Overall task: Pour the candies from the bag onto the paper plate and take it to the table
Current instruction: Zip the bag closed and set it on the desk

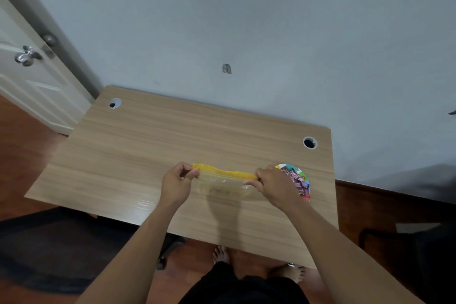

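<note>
Both hands are holding a clear bag (225,184) by its yellow zip strip above the counter (138,145): the left hand (176,184) pinching one end, the right hand (274,186) the other. Wrapped candies (297,179) are lying on a paper plate (306,180) just beyond the right hand.

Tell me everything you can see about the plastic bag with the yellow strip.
The bag is clear, thin plastic with a yellow zip strip along its top edge. It looks almost empty and limp, stretched sideways just above the wooden table. The left hand pinches the strip's left end, the right hand its right end. Whether the zip is closed cannot be told. The paper plate of candies lies right of it.
</note>
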A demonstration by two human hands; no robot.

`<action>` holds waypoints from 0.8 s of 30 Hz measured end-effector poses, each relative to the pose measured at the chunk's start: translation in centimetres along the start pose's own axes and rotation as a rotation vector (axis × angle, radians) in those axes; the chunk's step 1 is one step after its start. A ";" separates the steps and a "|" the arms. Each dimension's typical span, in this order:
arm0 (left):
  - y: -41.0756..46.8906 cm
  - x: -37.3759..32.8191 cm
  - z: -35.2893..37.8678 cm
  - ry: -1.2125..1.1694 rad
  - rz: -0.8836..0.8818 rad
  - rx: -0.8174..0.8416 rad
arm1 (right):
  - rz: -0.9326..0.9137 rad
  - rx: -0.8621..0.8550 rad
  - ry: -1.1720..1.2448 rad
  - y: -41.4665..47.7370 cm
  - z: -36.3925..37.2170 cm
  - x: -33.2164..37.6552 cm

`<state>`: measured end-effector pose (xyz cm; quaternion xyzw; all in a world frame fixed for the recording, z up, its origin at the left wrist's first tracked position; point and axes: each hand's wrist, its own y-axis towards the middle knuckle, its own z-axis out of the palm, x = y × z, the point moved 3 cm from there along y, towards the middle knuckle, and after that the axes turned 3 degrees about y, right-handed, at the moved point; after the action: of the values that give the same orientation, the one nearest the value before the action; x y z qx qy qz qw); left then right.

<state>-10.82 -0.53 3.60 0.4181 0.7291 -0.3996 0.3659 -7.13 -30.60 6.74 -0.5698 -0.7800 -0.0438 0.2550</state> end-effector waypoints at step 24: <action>1.2 -0.6 9.5 0.086 0.009 0.044 | 0.556 -0.139 0.535 -4.8 2.0 -16.6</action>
<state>-7.63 -8.76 -0.11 0.4461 0.7333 -0.3954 0.3270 -8.54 -45.90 -1.38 -0.7438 -0.4971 -0.1727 0.4122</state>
